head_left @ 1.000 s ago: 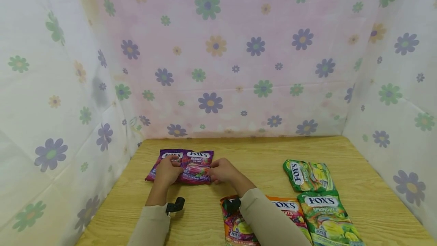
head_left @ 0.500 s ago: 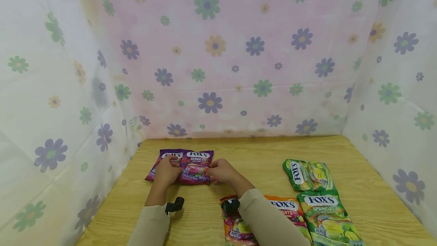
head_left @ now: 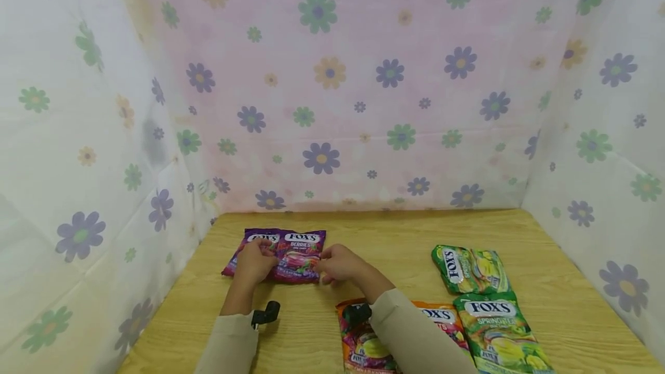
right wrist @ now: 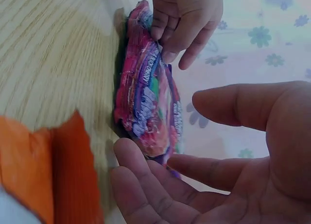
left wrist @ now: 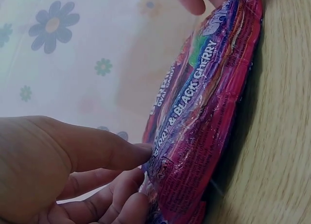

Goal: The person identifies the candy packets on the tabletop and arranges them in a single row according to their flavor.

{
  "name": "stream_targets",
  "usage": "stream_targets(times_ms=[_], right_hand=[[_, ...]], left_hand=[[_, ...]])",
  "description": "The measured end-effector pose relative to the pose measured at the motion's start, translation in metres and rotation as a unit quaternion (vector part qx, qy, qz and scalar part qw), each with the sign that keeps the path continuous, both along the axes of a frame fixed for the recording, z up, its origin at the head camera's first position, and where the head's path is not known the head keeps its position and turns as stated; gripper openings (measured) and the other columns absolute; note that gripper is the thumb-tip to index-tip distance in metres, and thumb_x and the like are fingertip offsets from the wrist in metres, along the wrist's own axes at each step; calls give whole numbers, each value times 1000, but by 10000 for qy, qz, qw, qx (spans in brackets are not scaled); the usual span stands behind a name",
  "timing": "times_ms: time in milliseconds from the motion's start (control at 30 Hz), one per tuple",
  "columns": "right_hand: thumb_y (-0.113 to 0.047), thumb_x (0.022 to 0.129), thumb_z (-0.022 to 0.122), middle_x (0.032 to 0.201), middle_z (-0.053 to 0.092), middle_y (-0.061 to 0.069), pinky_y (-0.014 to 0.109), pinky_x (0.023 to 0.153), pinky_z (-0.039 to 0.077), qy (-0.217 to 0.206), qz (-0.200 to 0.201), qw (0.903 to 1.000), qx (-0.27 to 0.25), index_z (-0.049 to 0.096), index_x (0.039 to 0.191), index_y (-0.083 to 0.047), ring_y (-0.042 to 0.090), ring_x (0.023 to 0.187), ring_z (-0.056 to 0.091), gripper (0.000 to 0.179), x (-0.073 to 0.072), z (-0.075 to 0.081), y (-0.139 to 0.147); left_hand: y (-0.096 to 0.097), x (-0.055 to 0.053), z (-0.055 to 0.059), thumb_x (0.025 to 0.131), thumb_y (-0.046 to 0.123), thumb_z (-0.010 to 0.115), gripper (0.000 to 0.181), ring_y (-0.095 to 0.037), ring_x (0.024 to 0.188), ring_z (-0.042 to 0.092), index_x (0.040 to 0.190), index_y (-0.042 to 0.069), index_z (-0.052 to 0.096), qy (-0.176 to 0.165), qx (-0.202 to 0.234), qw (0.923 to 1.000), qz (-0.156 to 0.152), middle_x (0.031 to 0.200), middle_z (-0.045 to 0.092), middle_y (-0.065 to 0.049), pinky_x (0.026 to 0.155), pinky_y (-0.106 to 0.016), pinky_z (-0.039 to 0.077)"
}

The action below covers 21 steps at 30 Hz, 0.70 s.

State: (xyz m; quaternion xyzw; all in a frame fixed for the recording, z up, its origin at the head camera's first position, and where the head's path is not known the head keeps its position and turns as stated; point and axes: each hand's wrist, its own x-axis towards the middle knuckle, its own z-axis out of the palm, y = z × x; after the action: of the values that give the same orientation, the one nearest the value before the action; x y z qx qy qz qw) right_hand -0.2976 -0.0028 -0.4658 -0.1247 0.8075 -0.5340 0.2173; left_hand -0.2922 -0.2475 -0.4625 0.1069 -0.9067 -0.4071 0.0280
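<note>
Two purple Fox's candy bags lie side by side at the back left of the table. My left hand (head_left: 253,267) is over the left bag (head_left: 236,254). Its thumb and fingers pinch the near left edge of the right bag, marked Berries (head_left: 300,254). In the left wrist view the thumb (left wrist: 116,151) presses that bag's printed face (left wrist: 194,122), with the other fingers bent below. My right hand (head_left: 343,267) is at the Berries bag's right edge. The right wrist view shows its thumb spread wide from extended fingers (right wrist: 160,190), with nothing gripped.
Two green Spring Tea candy bags (head_left: 499,328) lie at the right. Orange fruit candy bags (head_left: 361,339) lie at the front, partly under my right forearm (head_left: 415,333). Flower-print cloth (head_left: 363,103) walls the wooden table (head_left: 301,333) at the back and sides.
My right fingers have loosened at the Berries bag's right edge and shifted slightly. The left hand and the bags stay in place; the head view has tilted a little.
</note>
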Motion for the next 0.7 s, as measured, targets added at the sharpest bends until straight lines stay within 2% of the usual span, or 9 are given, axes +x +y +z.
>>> stream_targets(times_ms=[133, 300, 500, 700], right_hand=[[-26, 98, 70, 146, 56, 23, 47, 83, 62, 153, 150, 9997, 85, 49, 147, 8, 31, 91, 73, 63, 4, 6, 8], [-30, 99, 69, 150, 54, 20, 49, 91, 59, 194, 234, 9995, 90, 50, 148, 4, 29, 96, 71, 63, 7, 11, 18], [-30, 98, 70, 142, 60, 17, 51, 94, 58, 202, 252, 9995, 61, 55, 144, 3, 29, 102, 71, 59, 9, 12, 32], [-28, 99, 69, 140, 61, 20, 51, 98, 57, 386, 496, 9979, 163, 57, 142, 6, 32, 106, 70, 55, 15, 12, 52]], left_hand=[[1, -1, 2, 85, 11, 79, 47, -25, 84, 65, 129, 1, 63, 78, -58, 10000, -17, 101, 72, -14, 73, -37, 60], [1, -2, 1, 85, 13, 79, 44, -27, 89, 67, 126, 1, 65, 106, -176, 9998, -9, 104, 72, -15, 79, -41, 60], [3, 1, 1, 86, 14, 79, 39, -31, 94, 66, 119, 0, 64, 149, -212, 9996, -67, 107, 70, -18, 86, -48, 58], [9, 1, 0, 87, 18, 80, 40, -29, 91, 60, 119, 0, 62, 152, -248, 9995, -87, 105, 64, -16, 82, -44, 57]])
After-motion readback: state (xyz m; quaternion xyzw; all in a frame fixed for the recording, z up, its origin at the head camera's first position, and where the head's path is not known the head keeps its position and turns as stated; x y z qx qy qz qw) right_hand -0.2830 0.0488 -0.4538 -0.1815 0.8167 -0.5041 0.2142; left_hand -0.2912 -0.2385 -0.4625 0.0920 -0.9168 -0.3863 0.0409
